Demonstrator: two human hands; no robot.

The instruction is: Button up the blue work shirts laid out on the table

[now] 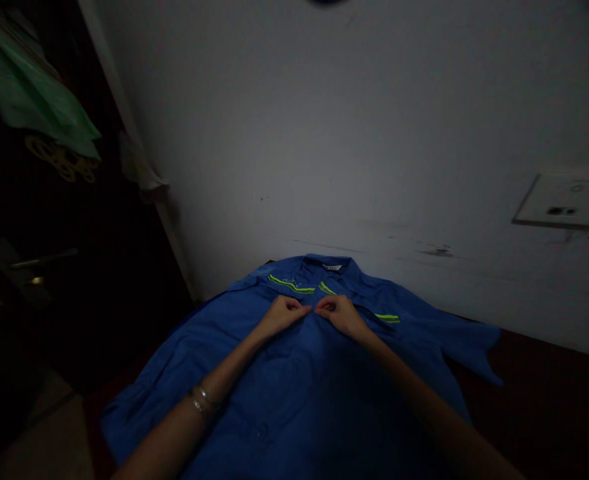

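Note:
A blue short-sleeved work shirt [274, 387] lies spread out, its collar toward the wall and yellow-green stripes across the chest. At the middle of its front, below the collar, my left hand [285, 313] pinches the fabric along the front edge. My right hand [338, 312] pinches the shirt just beside it, fingertips almost meeting the left ones. Whether a button sits between the fingers is too small and dark to tell. A bracelet [204, 398] circles my left wrist.
Behind the shirt rises a pale, scuffed wall [324, 147] with a socket plate [564, 200] at right. A dark door with a handle [44, 259] stands at left, a green cloth [34, 87] hanging on it. The dark red surface [549, 393] shows beside the right sleeve.

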